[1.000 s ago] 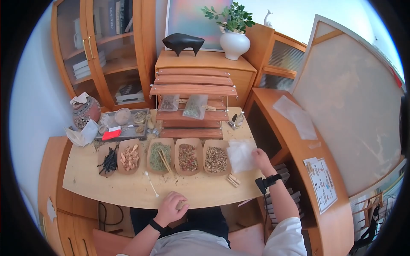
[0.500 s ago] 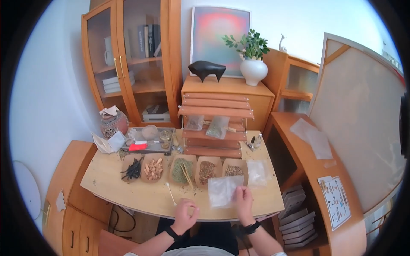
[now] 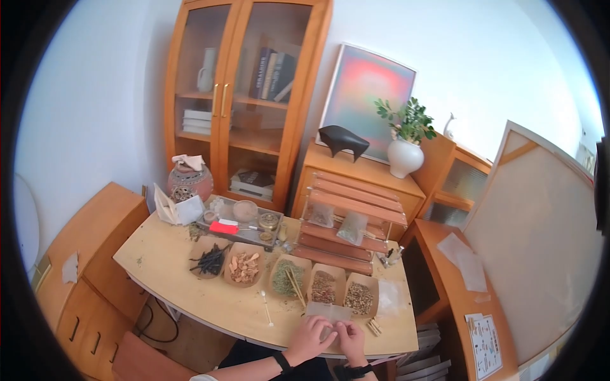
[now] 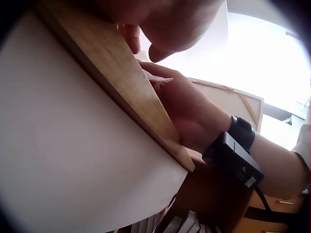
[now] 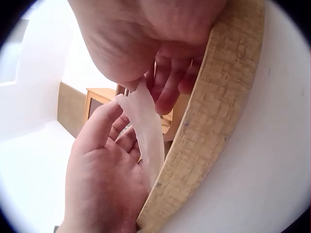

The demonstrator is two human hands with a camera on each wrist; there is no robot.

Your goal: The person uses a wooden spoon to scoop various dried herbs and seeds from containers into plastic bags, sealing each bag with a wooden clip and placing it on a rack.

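Wood-panelled study, pale curved bench (image 3: 190,279) under a glass-fronted cabinet (image 3: 244,101). At the near edge, fingers of both hands curled and pinching one small clear plastic bag (image 3: 328,312): left hand (image 3: 309,340) on its left near corner, right hand (image 3: 350,340) on its right near corner, the two almost touching. From the right wrist view, bag film (image 5: 146,127) clamped between right thumb and fingertips, left palm just beside it, bench rim close against both. From the left wrist view, only a sliver of the film (image 4: 156,77) visible above the rim.

Bag lying flat, long axis running left to right along the bench edge, near side at the fingers and the rest stretching away toward the row of trays (neither hand clearly nearer; both on it). Just beyond the far edge: tray of brown herbs (image 3: 323,287) and tray of mixed seeds (image 3: 359,297). Farther left, green herbs with sticks (image 3: 289,277), pale chips (image 3: 244,267), dark pods (image 3: 208,259). White swab (image 3: 267,308) left of the hands. Second clear bag (image 3: 387,297) to the right, small wooden pegs (image 3: 373,327) beside it. Stepped wooden rack (image 3: 346,222) behind the trays.
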